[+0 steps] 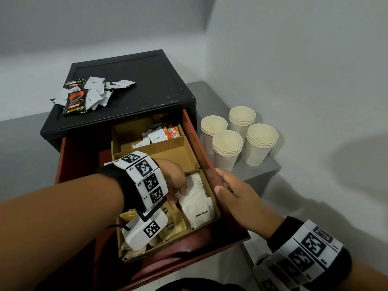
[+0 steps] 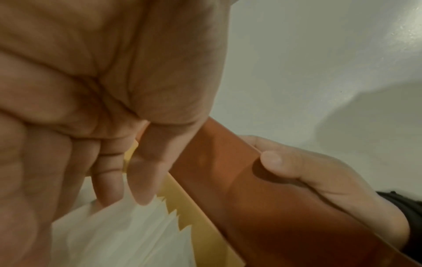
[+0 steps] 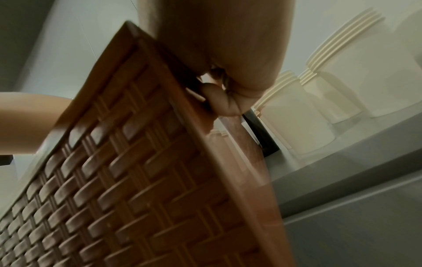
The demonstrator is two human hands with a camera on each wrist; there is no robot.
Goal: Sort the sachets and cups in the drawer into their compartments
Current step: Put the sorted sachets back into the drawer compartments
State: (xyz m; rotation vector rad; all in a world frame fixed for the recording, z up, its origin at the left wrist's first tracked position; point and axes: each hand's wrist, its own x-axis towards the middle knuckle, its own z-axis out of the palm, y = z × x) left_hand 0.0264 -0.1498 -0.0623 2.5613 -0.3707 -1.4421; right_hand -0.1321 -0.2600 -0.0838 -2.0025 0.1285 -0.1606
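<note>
On the left of the black cabinet top (image 1: 130,80), a loose heap of white paper sachets and dark red-and-black foil sachets (image 1: 84,95) is seen, not yet sorted. Below it, the red-brown plastic drawer (image 1: 210,164) is pulled out, and a tan cardboard divider tray (image 1: 180,152) sits inside it. The left hand (image 1: 172,175) is reached into the tray's right front compartment, where the white paper sachets marked "White Sugar" (image 1: 199,208) are stacked on edge; the thumb and forefinger are brought down onto the top edges of the stack, pinching at a sachet. Brown sugar sachets (image 1: 171,225) are filed just beside, to the left.

These sachets are judged light, thin and limp: they are likely to bend or fan apart, so they are best taken by a top edge, or several together.

To the right, the drawer's side wall is gripped by the right hand (image 1: 235,192), thumb inside and fingers outside. Further right, four stacks of cream paper cups (image 1: 239,137) stand on the grey ledge (image 1: 258,171); they are judged light and easily crushed, best taken round the wall.

The tray's left front compartments are hidden by the wristband, and the back of the drawer by the cabinet.
</note>
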